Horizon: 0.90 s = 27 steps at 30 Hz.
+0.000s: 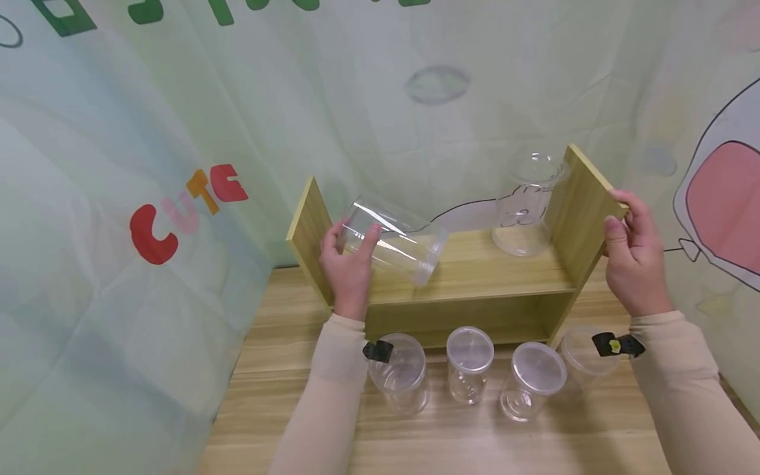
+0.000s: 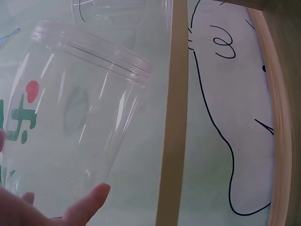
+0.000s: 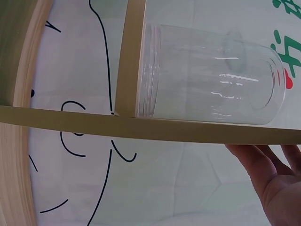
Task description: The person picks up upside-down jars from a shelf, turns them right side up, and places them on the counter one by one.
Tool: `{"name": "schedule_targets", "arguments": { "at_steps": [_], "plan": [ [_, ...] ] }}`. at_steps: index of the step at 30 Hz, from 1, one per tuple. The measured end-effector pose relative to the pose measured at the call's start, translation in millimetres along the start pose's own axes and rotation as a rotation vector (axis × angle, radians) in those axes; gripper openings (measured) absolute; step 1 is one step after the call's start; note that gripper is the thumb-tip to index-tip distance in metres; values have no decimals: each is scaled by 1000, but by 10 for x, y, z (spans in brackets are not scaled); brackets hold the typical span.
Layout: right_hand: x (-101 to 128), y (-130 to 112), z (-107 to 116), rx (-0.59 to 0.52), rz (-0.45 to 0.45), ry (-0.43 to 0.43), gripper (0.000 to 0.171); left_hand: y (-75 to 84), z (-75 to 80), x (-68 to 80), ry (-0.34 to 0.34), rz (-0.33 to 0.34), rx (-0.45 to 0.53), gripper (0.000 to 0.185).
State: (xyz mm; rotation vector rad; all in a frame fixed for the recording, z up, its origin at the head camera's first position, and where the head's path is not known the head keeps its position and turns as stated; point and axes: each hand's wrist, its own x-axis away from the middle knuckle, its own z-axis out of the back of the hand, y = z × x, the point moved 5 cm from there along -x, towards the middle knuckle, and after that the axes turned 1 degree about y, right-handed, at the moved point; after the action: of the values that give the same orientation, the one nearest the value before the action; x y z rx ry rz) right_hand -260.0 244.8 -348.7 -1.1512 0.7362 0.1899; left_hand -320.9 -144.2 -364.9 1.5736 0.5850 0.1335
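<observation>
My left hand point(image 1: 350, 264) grips a clear plastic jar point(image 1: 394, 237) near one end, holding it tilted above the left part of a two-tier wooden shelf point(image 1: 469, 270). The jar's ribbed end slants right and down; in the left wrist view the same jar point(image 2: 80, 103) shows this ribbed end at the top. My right hand point(image 1: 638, 257) holds the front upper corner of the shelf's right side panel point(image 1: 594, 198). Some right fingertips point(image 3: 249, 157) are partly hidden behind the panel's edge. Another clear jar point(image 1: 522, 211) stands on the upper board beside that panel, ribbed end down.
Several clear jars with whitish lids stand on the wooden table before the shelf, among them a left jar point(image 1: 399, 376), a middle jar point(image 1: 469, 359) and a right jar point(image 1: 531, 379). A printed cloth point(image 1: 237, 119) hangs close behind and at the sides.
</observation>
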Motion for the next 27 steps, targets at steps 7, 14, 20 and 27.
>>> {"name": "schedule_targets", "arguments": {
  "at_steps": [7, 14, 20, 27],
  "plan": [
    [-20, -26, 14, -1, -21, 11, 41, -44, 6, 68, -32, 71, 121, 58],
    [-14, -40, 9, 7, -26, -6, 41, -51, 42, 156, -56, 128, 219, 53],
    [10, -29, -13, 14, -40, -17, 42, -40, 115, 235, -58, 155, 271, 53],
    [9, -24, -18, 0, -24, -14, 41, -18, 172, 359, -93, 165, 344, 54]
  ]
}}
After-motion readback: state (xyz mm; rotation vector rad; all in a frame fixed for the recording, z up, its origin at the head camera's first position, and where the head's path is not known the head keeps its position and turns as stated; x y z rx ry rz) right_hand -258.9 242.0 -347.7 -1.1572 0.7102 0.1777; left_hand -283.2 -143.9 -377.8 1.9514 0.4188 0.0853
